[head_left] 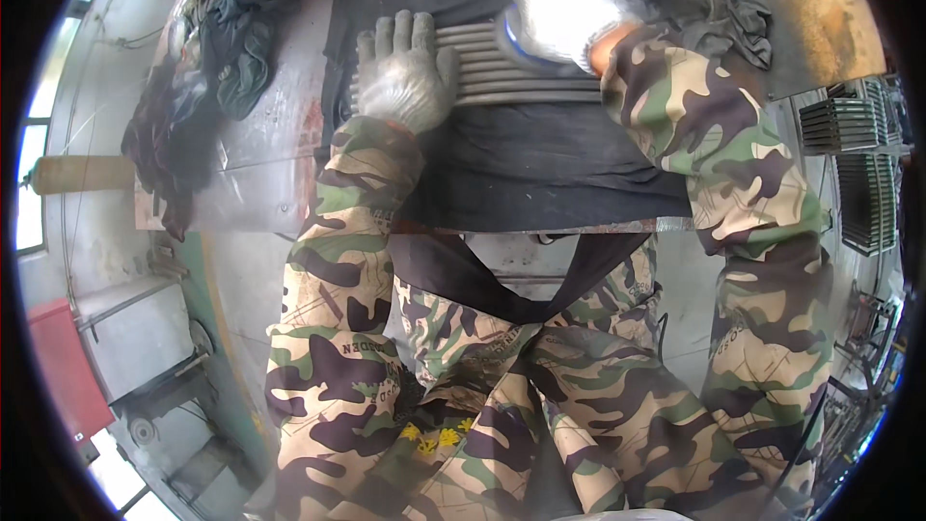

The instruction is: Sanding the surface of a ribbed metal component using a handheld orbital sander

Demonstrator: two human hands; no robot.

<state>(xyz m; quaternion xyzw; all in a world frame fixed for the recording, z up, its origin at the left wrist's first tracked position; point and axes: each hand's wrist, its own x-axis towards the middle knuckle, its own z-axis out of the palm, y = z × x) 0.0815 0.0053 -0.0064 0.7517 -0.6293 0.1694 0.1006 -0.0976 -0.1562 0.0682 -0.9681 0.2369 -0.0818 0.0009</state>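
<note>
Several grey metal rods (526,87) lie side by side on a black cloth (550,169) over the table. My left hand (405,77), in a grey knit glove, rests flat across their left end with its fingers stretched out. In a white glove that looks overexposed, my right hand (564,10) is closed over a round, blue-rimmed pad-like thing (521,46) on the right part of the rods. The hand covers most of this thing, so I cannot make out its exact kind.
Crumpled dark cloths (236,43) lie on the table's left, and another rumpled dark cloth (723,10) at the far right. Racks of metal frames (863,198) stand right of the table. A gas cylinder (87,175) and a red panel (68,367) show at left.
</note>
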